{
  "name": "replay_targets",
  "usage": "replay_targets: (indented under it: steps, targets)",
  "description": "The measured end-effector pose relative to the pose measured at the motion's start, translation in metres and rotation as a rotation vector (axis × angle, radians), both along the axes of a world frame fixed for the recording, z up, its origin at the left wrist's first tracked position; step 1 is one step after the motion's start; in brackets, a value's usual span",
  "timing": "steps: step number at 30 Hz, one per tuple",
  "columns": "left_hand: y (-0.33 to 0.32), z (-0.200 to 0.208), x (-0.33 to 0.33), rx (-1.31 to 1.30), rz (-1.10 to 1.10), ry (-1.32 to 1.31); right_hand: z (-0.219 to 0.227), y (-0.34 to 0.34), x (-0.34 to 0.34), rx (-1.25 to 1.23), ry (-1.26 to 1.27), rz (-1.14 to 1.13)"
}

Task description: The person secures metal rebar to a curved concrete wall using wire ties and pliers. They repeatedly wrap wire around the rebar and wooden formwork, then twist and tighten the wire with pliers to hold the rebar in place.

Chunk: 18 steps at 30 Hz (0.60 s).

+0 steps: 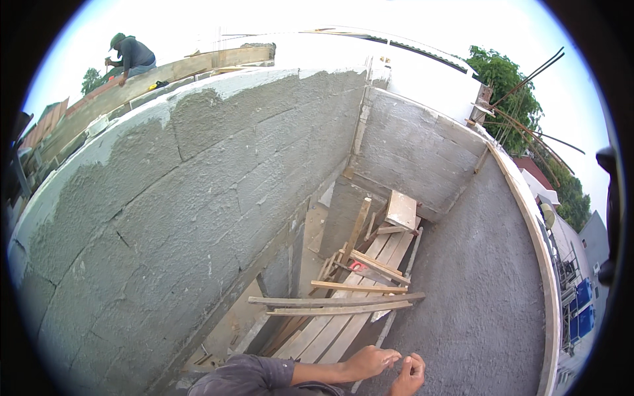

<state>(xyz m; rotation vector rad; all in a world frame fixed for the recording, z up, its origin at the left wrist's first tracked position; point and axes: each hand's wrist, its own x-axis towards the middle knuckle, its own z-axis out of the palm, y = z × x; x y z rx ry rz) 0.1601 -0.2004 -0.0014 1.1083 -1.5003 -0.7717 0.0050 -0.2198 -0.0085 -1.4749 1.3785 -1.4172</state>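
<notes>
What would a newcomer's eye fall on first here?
Probably the tall, rough grey block wall sweeping across the left. Next, the bare left hand and right hand, close together at the lower edge, with long, pale wooden planks beyond. Above the wall, upper left, a green-capped, dark-clothed co-worker bends forward.

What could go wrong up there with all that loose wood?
Someone could trip on the loose wooden strips lying across the planks. The red-handled tool among the wood might get knocked off. Neither the left hand nor the right hand visibly grips a support, so a stumble may be hard to catch.
</notes>
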Motion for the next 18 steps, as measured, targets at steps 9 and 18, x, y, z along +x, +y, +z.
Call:
replay_targets:
  steps: [9,18]
  targets:
    - [-0.023,0.016,0.044,0.979,-0.539,0.506,0.093,-0.004,-0.027,-0.530,0.658,0.432]
    - [-0.017,0.029,0.057,0.757,-0.591,0.220,0.060,-0.001,-0.029,0.592,-0.244,0.627]
